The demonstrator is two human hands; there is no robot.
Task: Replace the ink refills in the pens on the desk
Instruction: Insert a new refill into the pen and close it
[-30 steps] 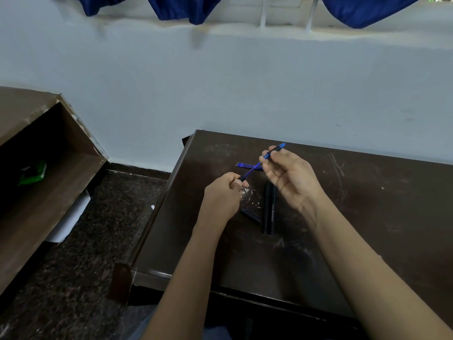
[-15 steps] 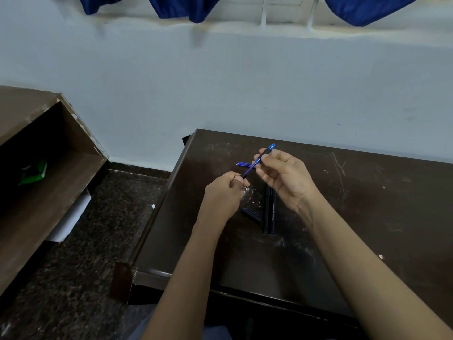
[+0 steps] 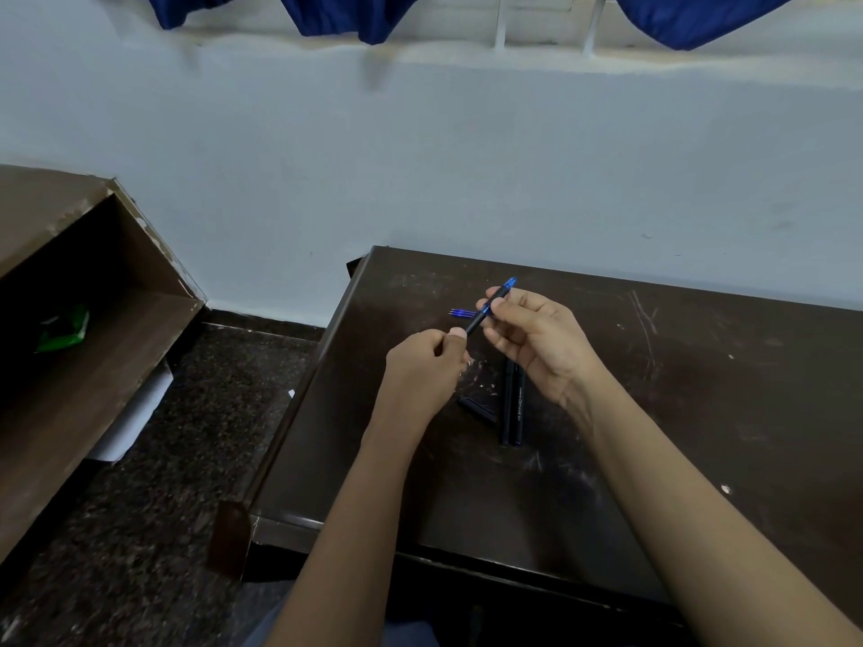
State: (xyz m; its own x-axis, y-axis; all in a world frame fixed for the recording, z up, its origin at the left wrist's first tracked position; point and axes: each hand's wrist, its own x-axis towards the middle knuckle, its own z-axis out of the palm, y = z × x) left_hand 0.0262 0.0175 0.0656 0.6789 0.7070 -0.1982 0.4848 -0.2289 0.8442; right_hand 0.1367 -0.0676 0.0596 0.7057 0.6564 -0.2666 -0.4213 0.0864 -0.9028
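Observation:
Over the dark brown desk (image 3: pixel 700 413), both hands hold one pen (image 3: pixel 490 306) with a black barrel and a blue upper end, tilted up to the right. My right hand (image 3: pixel 537 343) pinches its blue upper part between thumb and fingers. My left hand (image 3: pixel 427 366) grips its lower end, which is hidden in the curled fingers. Spare blue refills (image 3: pixel 462 313) lie on the desk just behind the pen. Two black pens (image 3: pixel 512 408) lie side by side under my right hand, and a short black pen part (image 3: pixel 476 408) lies beside them.
A brown wooden shelf unit (image 3: pixel 93 366) stands to the left with a green packet (image 3: pixel 63 329) inside. Speckled dark floor (image 3: pixel 163 506) lies between it and the desk. A pale wall runs behind the desk, with blue cloth (image 3: pixel 355 11) hanging above.
The blue refill that stuck out long between my hands has slid into the barrel; my right hand has moved closer to my left. The pens on the desk have not moved.

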